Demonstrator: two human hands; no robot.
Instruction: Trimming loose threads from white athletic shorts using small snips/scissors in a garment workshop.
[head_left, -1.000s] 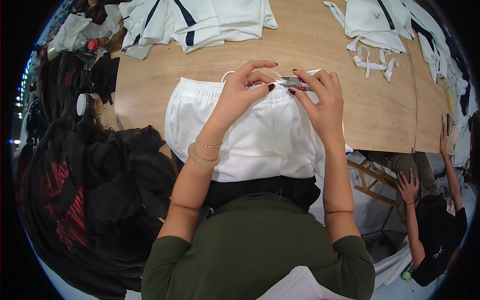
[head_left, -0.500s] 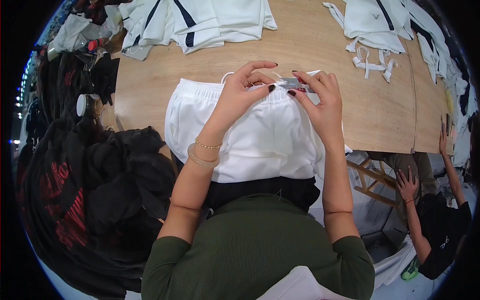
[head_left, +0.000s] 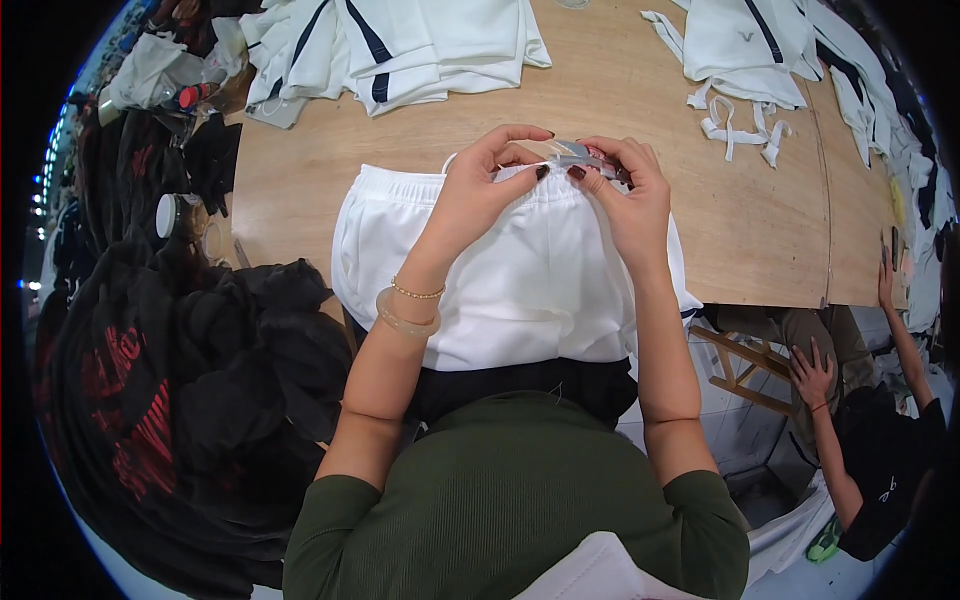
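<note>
White shorts point(head_left: 500, 285) with a gathered elastic waistband lie at the table's near edge, reaching toward my lap. At the waistband, my left hand point(head_left: 482, 185) pinches a thin white cord between thumb and finger. Closed around a pair of small metal snips point(head_left: 572, 153) with reddish parts, my right hand point(head_left: 632, 195) has its thumb at the waistband. The snips' tips are close to the left fingertips, beside the cord. Fingers partly cover the snips and the cord's end. A white loop of cord point(head_left: 447, 163) shows left of my left wrist.
Folded white garments with dark stripes point(head_left: 440, 55) lie at the table's far left. Another white garment point(head_left: 745, 50) with loose straps is far right. Black clothing point(head_left: 215, 370) is heaped at my left, near a jar point(head_left: 170, 215). A co-worker point(head_left: 880, 455) sits at right by a wooden stool point(head_left: 745, 370).
My right hand has shifted slightly left, bringing its thumb nearer the left fingertips and turning the snips. My left hand stays almost in place.
</note>
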